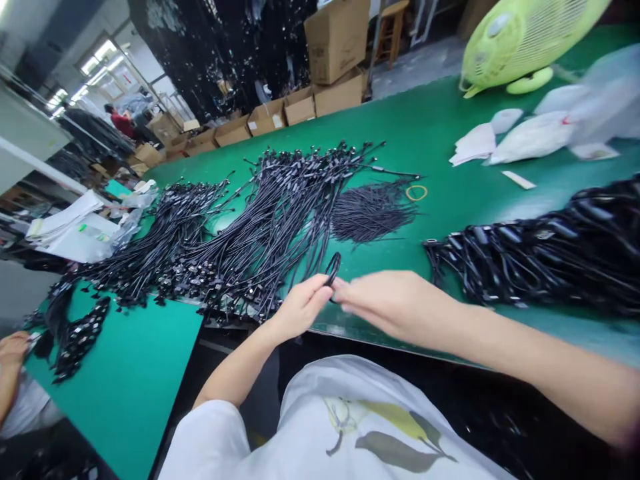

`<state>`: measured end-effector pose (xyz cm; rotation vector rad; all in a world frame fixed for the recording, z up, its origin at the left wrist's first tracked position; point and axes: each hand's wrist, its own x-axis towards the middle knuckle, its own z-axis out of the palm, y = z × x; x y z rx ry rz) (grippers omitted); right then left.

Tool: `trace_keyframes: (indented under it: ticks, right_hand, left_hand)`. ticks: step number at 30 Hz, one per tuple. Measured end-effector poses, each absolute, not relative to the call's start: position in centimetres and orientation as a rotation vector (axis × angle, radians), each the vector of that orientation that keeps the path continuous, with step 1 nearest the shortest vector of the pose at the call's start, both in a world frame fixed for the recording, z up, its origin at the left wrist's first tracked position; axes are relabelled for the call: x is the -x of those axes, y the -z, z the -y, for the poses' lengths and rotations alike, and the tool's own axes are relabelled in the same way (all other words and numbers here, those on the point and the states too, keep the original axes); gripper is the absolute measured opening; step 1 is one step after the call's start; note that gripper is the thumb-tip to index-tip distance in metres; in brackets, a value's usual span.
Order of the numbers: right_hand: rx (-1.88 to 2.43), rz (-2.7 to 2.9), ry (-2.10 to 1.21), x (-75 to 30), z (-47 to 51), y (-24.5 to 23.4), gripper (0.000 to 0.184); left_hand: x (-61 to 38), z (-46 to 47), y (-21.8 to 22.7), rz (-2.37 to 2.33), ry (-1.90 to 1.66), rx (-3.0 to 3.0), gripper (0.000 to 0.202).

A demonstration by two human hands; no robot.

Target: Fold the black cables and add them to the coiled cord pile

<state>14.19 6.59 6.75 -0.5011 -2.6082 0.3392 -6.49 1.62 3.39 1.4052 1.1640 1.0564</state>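
Near the front edge of the green table, my left hand (303, 303) is closed on a coiled black cable (333, 267), whose loop stands up above the fingers. My right hand (383, 300), a little blurred, pinches at the same coil from the right; whether a tie is between its fingers is too small to tell. Just beyond my hands lies a pile of thin black ties (373, 212). Loose straight black cables (265, 213) are heaped to the left of it. On the right, coiled cables (530, 257) lie in a long row.
A yellow rubber band (416, 193) lies beside the ties. A green fan (530, 40) and white plastic bags (535, 137) are at the back right. Cardboard boxes (267, 119) line the far edge. At far left, another person's hand (14, 347) is near more cables (83, 337).
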Motion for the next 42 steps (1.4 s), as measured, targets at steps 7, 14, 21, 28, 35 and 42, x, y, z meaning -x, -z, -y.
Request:
trace_keyframes:
  ticks: [7, 14, 21, 28, 35, 42]
  right_hand:
    - [0.712, 1.695, -1.289, -10.7, -9.5, -4.3, 0.039]
    - [0.775, 0.931, -1.922, -9.5, -7.3, -2.1, 0.044]
    - [0.831, 0.915, -1.726, -8.8, -5.9, -1.9, 0.038]
    - [0.832, 0.999, -1.696, -7.7, -6.4, -0.3, 0.050]
    - [0.855, 0.764, -1.830, -7.7, -5.3, -0.3, 0.043]
    - [0.776, 0.982, -1.842, -7.9, -4.2, -1.1, 0.032]
  left_hand:
    - [5.7, -1.8, -3.8, -0.840, -1.300, -0.925, 0.030]
    - [3.3, -1.0, -0.4, -0.903, -1.139, -0.663, 0.050]
    - [3.6, -0.2, 1.2, -1.194, -1.008, -1.142, 0.031]
    - [3.8, -0.6, 0.9, -1.050, -1.369, -0.705, 0.036]
    - [3.1, -0.4, 0.7, -0.983, -1.160, -0.694, 0.032]
    - [4.1, 0.2, 1.7, -1.070, -0.874, -1.133, 0.025]
